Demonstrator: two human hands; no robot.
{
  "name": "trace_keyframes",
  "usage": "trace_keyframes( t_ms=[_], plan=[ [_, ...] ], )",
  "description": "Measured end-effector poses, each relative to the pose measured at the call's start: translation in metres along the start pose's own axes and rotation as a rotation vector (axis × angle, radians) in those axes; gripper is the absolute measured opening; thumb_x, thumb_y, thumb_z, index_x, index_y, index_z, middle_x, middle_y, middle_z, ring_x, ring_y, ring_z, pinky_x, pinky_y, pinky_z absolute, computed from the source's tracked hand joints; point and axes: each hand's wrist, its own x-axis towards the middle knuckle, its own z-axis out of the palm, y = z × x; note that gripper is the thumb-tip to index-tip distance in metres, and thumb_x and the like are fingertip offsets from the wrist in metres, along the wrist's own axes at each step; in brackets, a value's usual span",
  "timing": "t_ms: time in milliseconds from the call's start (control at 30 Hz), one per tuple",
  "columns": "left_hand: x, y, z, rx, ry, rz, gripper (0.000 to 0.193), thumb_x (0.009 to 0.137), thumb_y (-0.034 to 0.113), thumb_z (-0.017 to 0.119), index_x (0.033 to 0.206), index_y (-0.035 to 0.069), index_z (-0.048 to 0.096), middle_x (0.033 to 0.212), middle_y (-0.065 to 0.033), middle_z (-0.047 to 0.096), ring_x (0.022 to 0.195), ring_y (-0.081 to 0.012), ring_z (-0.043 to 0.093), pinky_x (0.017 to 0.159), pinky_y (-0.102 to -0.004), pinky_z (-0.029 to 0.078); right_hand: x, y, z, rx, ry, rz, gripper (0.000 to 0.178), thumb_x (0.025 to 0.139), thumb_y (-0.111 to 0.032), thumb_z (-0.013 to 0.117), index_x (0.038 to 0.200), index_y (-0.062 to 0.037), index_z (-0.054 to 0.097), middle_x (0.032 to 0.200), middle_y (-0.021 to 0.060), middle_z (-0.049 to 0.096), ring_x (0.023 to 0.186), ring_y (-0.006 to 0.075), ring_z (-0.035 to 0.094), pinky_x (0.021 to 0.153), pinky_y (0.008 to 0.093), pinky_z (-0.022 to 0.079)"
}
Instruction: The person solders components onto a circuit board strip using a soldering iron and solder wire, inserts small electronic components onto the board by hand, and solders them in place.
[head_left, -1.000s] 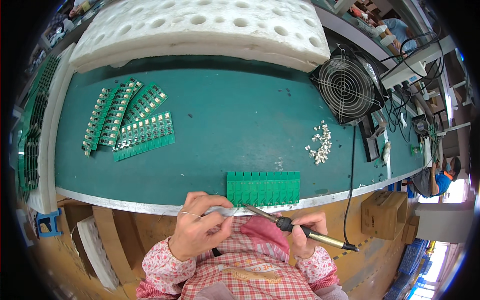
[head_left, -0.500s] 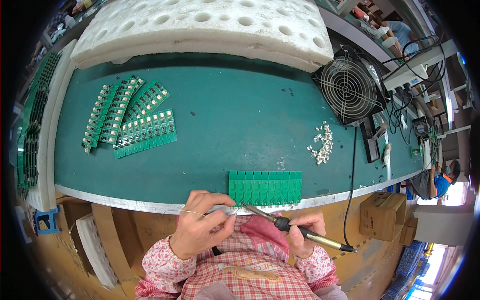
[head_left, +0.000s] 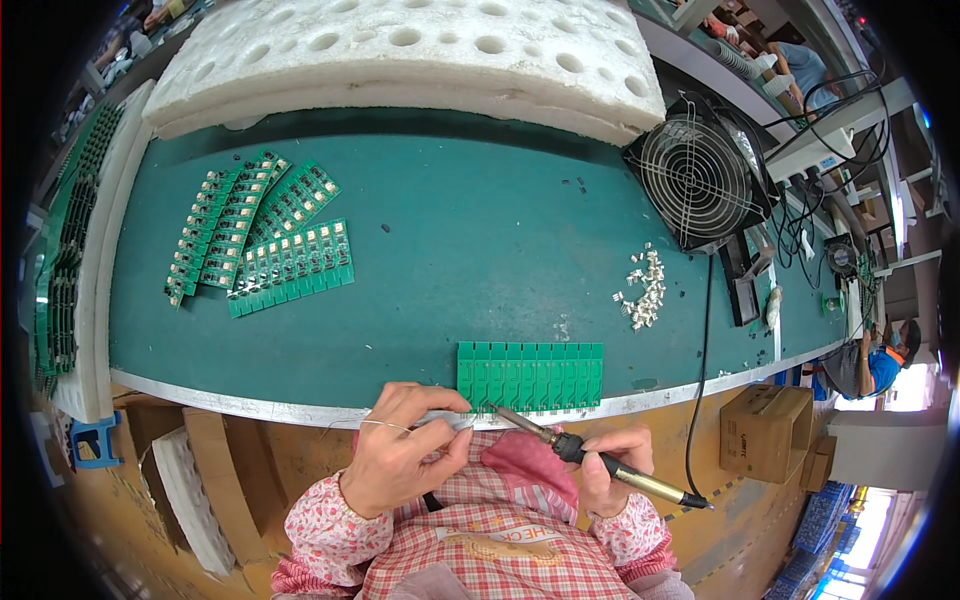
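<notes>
A green circuit board panel (head_left: pixel 530 376) lies at the table's front edge, its plain side up with rows of outlined sections. My right hand (head_left: pixel 612 466) is closed around the handle of a soldering iron (head_left: pixel 648 482). The iron slants to the left, and its tip meets the lower left part of the panel. My left hand (head_left: pixel 400 455) pinches a pale grey-white bundle (head_left: pixel 447 419) close by the panel's lower left corner. A thin, shiny strand that looks like solder wire loops over this hand; its end near the iron tip is too small to make out.
Several populated circuit boards (head_left: pixel 290 265) overlap at the left. Small white connectors (head_left: pixel 648 290) lie piled at the right, near a black fan (head_left: pixel 697 178) with a wire guard. White foam blocks (head_left: pixel 400 75) line the back; more boards (head_left: pixel 70 250) stand in foam far left.
The soldering iron's tip has shifted slightly right and up along the panel's lower left part. My right hand moved a little with it; my left hand stays almost still.
</notes>
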Motion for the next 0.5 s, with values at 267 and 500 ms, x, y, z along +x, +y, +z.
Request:
trace_keyframes(
  t_ms=[267,500],
  plan=[
    [-0.0005,-0.001,-0.0016,-0.01,0.004,0.01,0.018,0.064,0.001,0.071,0.06,0.005,0.054,0.092,-0.0073,0.066,0.072,-0.0218,0.06,0.065,-0.0334,0.046,0.002,-0.003,0.0008,0.023,0.013,0.038,0.016,0.079,-0.004,0.064,0.089,0.0031,0.054,0.069,0.0112,0.061,0.053,0.0161,0.061,0.048,0.0269,0.05],
    [-0.0054,0.0006,-0.0053,-0.078,0.007,-0.1,0.017,0.065,0.0,0.07,0.061,0.004,0.055,0.093,-0.009,0.066,0.07,-0.0189,0.059,0.058,-0.0292,0.046,-0.002,-0.0021,0.0059,0.038,0.022,0.071,0.017,0.08,-0.004,0.065,0.09,0.0022,0.054,0.072,0.0109,0.063,0.055,0.0155,0.062,0.05,0.0255,0.05]
  ],
)
